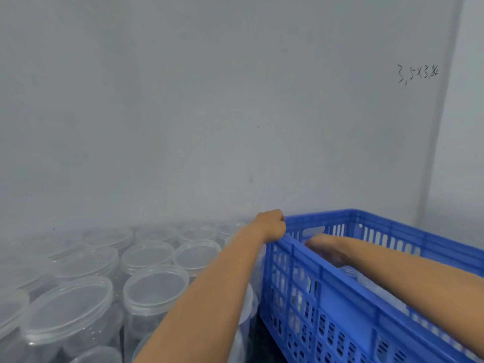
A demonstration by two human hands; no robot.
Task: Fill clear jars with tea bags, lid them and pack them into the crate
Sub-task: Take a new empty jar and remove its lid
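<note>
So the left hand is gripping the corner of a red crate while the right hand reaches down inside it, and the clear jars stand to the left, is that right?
Not quite: the crate is blue, not red, as the head view shows. The rest holds: the left hand grips its far corner, the right hand reaches down inside it, and the clear jars stand to the left.

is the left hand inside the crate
No, the left hand grips the blue crate's rim from outside; the right hand reaches inside.

A plain pale grey wall (183, 100) fills the view, dark handwritten figures (418, 73) scrawled upper right, meeting a lighter side wall (468, 127).
</note>
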